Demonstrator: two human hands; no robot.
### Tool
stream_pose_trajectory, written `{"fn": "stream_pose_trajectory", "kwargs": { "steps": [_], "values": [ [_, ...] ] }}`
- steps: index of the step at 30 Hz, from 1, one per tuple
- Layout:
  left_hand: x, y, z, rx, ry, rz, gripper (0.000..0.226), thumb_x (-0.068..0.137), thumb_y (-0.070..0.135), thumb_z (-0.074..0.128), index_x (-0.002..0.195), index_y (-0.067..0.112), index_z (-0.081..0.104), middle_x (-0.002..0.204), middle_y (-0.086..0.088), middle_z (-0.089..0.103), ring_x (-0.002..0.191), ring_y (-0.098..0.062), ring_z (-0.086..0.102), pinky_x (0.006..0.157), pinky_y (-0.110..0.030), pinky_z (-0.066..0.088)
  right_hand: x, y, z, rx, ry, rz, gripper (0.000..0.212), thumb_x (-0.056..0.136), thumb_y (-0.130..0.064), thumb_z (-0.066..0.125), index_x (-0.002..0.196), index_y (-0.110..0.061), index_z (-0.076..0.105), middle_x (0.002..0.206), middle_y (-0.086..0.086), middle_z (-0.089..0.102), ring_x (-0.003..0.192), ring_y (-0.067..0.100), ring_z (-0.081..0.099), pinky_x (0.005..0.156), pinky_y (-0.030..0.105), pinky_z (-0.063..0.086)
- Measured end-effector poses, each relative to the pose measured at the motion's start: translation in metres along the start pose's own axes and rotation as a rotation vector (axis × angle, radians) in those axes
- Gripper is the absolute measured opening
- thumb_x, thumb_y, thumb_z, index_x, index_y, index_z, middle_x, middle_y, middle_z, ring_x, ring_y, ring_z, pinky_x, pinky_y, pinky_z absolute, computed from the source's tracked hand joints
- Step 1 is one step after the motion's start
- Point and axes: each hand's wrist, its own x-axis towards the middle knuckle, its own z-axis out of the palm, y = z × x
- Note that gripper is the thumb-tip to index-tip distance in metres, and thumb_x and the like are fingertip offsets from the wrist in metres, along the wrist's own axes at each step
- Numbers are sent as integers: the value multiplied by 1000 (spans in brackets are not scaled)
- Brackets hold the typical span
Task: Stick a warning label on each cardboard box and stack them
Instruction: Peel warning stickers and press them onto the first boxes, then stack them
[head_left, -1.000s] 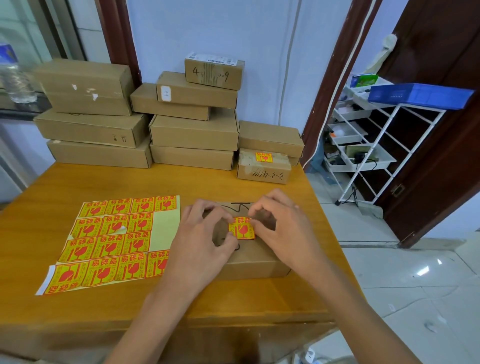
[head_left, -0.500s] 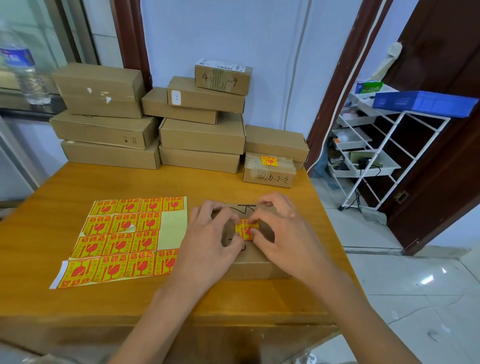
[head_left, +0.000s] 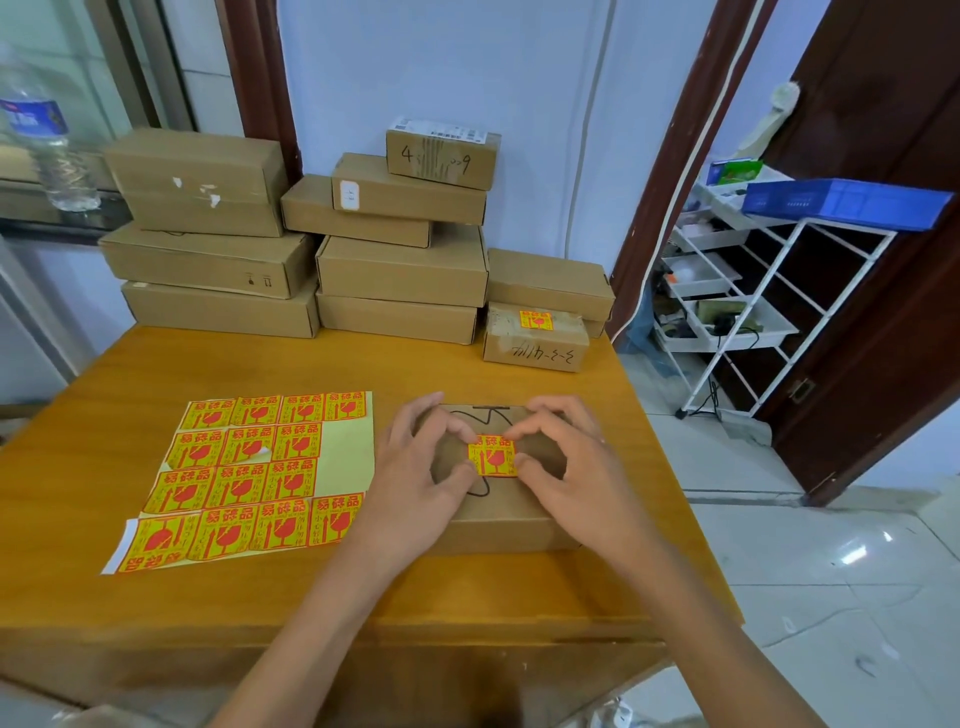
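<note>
A flat cardboard box (head_left: 498, 519) lies on the wooden table (head_left: 332, 364) in front of me, with a red-and-yellow warning label (head_left: 492, 456) lying flat on its top. My left hand (head_left: 421, 467) rests on the box left of the label, fingertips at its left edge. My right hand (head_left: 571, 462) rests on the right side, fingertips at the label's right and top edge. Both hands press down with fingers spread. A sheet of several more labels (head_left: 249, 478) lies to the left of the box.
Stacks of plain cardboard boxes (head_left: 400, 270) line the back of the table against the wall. A small labelled box (head_left: 535, 338) stands at the back right. A water bottle (head_left: 47, 140) is on the sill at left. A white rack (head_left: 753, 291) stands to the right, beyond the table edge.
The label now lies flat on the box top; my fingers have shifted from holding it to pressing at its edges. The view has tilted slightly.
</note>
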Motion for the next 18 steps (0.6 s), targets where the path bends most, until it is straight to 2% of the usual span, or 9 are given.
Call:
{"fn": "stream_pose_trajectory", "kwargs": {
  "steps": [5,18],
  "values": [
    [1,-2,0,-51,-12,-24,26,88,19,72,100,38,61,149,23,33,144,-10,29,116,-42,32,0,-1,1,61,-7,47,16,94,-35,69,108,-43,68,146,-22,41,144,2,32,106,35,32],
    [0,-2,0,-102,-9,-32,20,92,20,71,101,36,62,149,25,34,143,-6,28,115,-35,27,-1,1,2,93,-31,45,18,91,-35,72,107,-40,67,144,-22,42,139,-1,29,103,32,29]
  ]
}}
